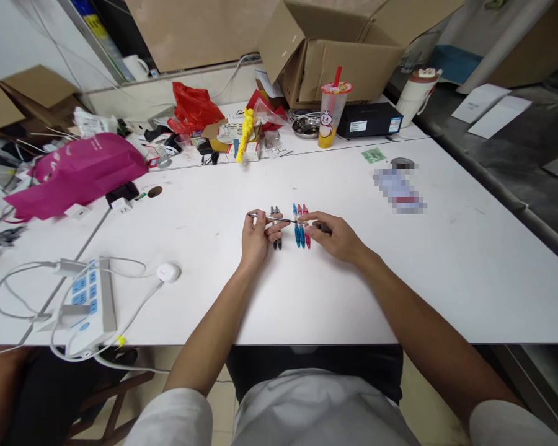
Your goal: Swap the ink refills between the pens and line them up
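Note:
Held between the fingers of my left hand (256, 238) is a thin dark-and-silver pen refill (281, 219), lying almost level above the table. My right hand (337, 236) has its index finger at the refill's right end. A dark pen part (324, 228), mostly hidden, is curled in the right fingers. Below and between the hands lie two blue pens (296, 235) and a pink pen (306, 240), side by side. Two black-gripped clear pens (277, 243) lie beside my left fingers, partly covered by them.
A white power strip (93, 297) with cables and a round white charger (168, 272) lies at the left. At the back are a magenta bag (88, 167), a yellow toy (245, 133), a drink cup (330, 118), a black box (369, 121) and a cardboard box (348, 68). Another person's arm (4, 378) shows lower left.

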A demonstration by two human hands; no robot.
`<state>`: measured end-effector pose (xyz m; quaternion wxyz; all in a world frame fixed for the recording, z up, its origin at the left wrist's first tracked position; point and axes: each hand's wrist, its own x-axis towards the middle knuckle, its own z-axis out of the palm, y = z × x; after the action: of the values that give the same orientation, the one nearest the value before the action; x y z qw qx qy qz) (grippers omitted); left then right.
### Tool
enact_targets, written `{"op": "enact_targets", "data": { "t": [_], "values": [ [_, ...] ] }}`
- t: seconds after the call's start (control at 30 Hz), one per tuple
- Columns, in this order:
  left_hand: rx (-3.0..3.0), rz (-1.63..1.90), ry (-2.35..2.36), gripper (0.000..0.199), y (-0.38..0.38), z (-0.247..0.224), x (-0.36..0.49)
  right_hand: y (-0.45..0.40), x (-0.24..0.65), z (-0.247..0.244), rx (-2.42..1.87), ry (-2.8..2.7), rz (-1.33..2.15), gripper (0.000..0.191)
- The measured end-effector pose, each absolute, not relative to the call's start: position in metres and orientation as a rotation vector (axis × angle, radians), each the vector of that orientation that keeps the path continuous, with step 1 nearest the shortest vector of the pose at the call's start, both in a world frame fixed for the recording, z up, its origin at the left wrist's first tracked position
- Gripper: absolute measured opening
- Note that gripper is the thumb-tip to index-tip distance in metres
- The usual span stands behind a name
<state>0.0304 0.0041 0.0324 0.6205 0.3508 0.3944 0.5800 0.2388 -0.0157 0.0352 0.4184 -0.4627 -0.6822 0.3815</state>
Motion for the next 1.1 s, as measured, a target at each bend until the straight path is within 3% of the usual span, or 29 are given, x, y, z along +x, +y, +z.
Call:
{"op": "enact_targets", "data": {
  "t": [0.5, 1.1],
  "values": [
    [0.759, 1.356, 0.903, 0.037, 0.0070, 0.0345, 0.0264, -0.0113, 0.2395, 0.0384, -1.053, -1.712, 0.629, 0.020],
    [0.794, 1.312, 0.856, 0.045, 0.0039, 0.0333, 0.0305, -0.0132, 0.2381, 0.0343, -1.011, -1.773, 0.700, 0.029]
  ]
}}
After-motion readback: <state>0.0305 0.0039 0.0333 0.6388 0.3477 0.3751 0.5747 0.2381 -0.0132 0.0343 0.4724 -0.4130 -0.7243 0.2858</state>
